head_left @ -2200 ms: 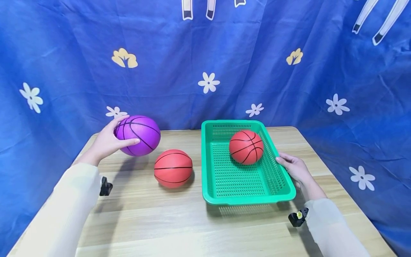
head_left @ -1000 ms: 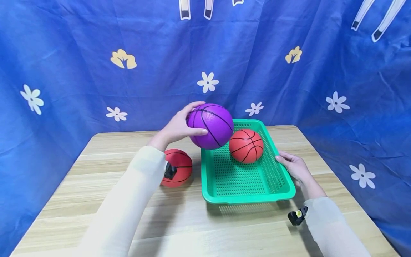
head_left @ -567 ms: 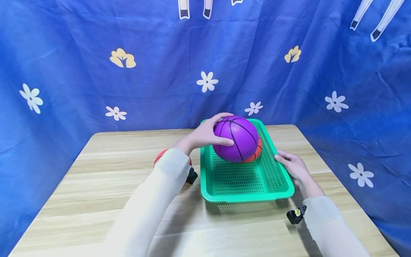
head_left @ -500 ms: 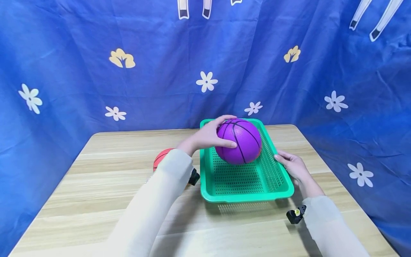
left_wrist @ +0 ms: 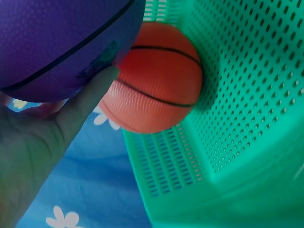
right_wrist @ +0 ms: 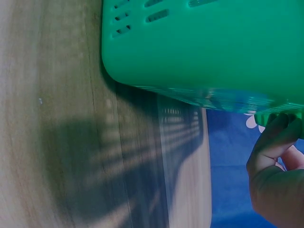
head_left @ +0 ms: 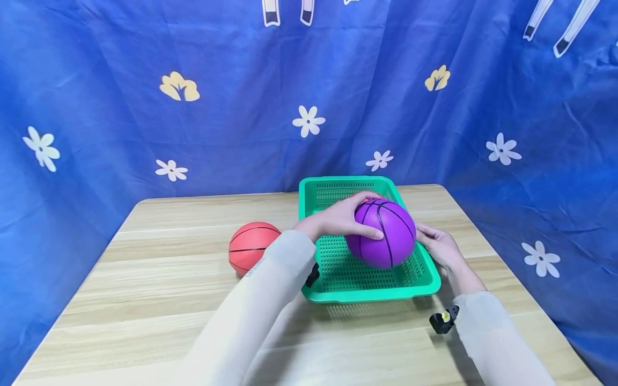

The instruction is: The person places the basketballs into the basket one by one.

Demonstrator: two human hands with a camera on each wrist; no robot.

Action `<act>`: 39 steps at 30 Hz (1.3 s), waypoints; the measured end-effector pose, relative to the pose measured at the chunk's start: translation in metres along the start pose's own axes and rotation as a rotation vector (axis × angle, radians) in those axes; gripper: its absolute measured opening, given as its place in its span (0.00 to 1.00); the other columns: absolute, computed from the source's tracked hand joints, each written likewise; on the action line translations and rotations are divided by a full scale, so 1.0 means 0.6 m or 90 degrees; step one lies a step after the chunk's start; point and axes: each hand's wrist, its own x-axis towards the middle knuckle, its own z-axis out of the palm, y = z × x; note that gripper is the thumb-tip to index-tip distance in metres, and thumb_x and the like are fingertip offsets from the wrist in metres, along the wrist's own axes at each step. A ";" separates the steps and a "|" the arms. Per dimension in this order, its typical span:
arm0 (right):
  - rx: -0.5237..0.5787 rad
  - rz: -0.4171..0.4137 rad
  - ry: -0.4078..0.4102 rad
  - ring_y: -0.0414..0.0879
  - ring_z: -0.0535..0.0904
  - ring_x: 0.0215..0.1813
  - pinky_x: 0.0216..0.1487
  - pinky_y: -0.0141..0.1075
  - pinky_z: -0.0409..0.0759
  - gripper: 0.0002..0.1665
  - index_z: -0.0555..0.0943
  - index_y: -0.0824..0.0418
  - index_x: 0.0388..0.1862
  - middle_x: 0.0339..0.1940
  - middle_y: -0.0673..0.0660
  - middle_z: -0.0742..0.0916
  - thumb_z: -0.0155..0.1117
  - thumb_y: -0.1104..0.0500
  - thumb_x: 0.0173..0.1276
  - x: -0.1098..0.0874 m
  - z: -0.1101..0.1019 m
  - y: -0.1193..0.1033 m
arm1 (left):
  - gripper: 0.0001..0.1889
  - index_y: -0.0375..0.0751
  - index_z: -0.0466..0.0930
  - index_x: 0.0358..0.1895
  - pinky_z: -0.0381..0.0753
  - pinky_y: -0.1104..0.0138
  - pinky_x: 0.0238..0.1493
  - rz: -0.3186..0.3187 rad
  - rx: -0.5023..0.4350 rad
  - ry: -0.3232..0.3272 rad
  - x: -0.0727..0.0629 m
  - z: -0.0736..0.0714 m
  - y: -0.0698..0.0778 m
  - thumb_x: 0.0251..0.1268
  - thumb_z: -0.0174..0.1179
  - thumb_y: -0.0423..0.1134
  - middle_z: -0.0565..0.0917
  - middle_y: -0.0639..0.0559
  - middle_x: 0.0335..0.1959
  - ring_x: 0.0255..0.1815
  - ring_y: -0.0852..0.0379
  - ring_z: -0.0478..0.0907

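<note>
My left hand [head_left: 338,219] grips a purple basketball [head_left: 388,241], fingers over its top and thumb on its near side. The ball is over the front right part of a green plastic basket [head_left: 372,296]. Behind it in the basket is a red basketball [left_wrist: 156,80], plain in the left wrist view and mostly hidden in the head view. With thumb and fingers my right hand [head_left: 444,252] pinches the basket's right rim; the right wrist view has that hand [right_wrist: 275,180] at the rim too. A second red basketball [head_left: 251,244] rests on the table left of the basket, partly behind my left sleeve.
The basket stands on a light wood-grain table [head_left: 145,279]. A blue curtain [head_left: 241,139] with white flowers hangs behind the table and along its sides. Each wrist wears a small black camera, the right one [head_left: 444,320] hanging below the sleeve.
My left hand has carried the purple basketball from the table's left side rightward over the basket, then lower and nearer to me. My right hand has stayed on the rim.
</note>
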 end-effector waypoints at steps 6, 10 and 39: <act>-0.020 -0.011 0.011 0.36 0.81 0.41 0.42 0.32 0.81 0.39 0.62 0.66 0.71 0.65 0.60 0.73 0.62 0.50 0.68 0.000 0.001 -0.001 | 0.41 0.55 0.59 0.68 0.80 0.64 0.43 -0.023 -0.003 -0.024 0.010 0.021 -0.005 0.50 0.70 0.52 0.72 0.52 0.55 0.53 0.53 0.72; 0.003 -0.006 0.010 0.37 0.82 0.40 0.43 0.33 0.81 0.41 0.62 0.66 0.72 0.61 0.57 0.76 0.64 0.51 0.66 0.000 0.001 0.000 | 0.43 0.56 0.57 0.69 0.80 0.64 0.43 -0.048 0.006 -0.039 0.014 0.028 -0.010 0.49 0.70 0.54 0.72 0.52 0.55 0.54 0.54 0.71; -0.011 -0.008 0.014 0.38 0.82 0.41 0.45 0.36 0.81 0.36 0.63 0.63 0.72 0.70 0.67 0.65 0.61 0.51 0.69 0.002 0.002 0.003 | 0.46 0.57 0.61 0.62 0.76 0.64 0.49 -0.028 0.166 -0.104 0.024 0.061 -0.012 0.36 0.79 0.53 0.65 0.50 0.58 0.61 0.54 0.60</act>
